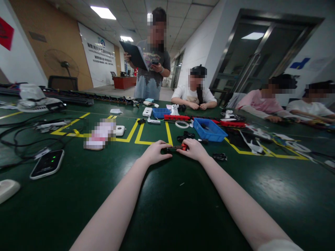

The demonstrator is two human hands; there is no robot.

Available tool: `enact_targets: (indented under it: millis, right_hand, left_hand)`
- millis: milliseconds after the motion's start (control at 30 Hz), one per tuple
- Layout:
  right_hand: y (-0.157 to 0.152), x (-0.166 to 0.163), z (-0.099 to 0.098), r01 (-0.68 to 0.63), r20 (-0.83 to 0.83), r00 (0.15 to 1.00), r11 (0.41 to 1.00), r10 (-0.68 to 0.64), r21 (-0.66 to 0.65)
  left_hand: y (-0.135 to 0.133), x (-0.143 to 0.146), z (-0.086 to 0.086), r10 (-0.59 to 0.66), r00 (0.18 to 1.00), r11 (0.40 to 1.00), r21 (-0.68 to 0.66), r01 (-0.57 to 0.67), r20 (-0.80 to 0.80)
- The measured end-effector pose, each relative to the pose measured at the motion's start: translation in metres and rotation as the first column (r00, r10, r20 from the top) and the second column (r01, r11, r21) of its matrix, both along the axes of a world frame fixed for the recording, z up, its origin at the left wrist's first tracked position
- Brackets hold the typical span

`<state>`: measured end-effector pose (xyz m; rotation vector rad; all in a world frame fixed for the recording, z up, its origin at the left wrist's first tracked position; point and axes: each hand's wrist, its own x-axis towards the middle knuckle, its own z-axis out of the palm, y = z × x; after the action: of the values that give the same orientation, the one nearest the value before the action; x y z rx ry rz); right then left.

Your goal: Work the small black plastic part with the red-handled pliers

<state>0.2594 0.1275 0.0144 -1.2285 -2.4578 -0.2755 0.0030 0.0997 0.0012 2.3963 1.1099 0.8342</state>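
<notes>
Near the middle of the green table (pixel 167 195), my right hand (pixel 195 149) is closed around the red-orange handles of a small pair of pliers (pixel 184 147). The dark metal jaws point left, toward my left hand (pixel 156 152). That hand's thumb and forefinger are apart, one on each side of the jaw tips. A small dark patch shows in the gap, too small to make out. Just beyond my right hand lie black bundled cables (pixel 186 136), and another black bundle (pixel 220 157) rests to its right.
Behind my hands stands a blue tray (pixel 209 129) with dark items in it. A phone (pixel 101 135), a white device (pixel 120 130) and a lit device (pixel 47 164) lie left, beside black cables (pixel 15 139). Several people are across the table, one person (pixel 154 59) standing with a folder.
</notes>
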Motion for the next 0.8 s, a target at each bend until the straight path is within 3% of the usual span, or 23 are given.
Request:
enact_targets:
  millis: [800]
  right_hand:
    - [-0.0001, 0.001, 0.0002, 0.0, 0.004, 1.0, 1.0, -0.001, 0.021]
  left_hand:
    - [0.0011, 0.0005, -0.0002, 0.022, 0.999, 0.999, -0.024, -0.021, 0.028]
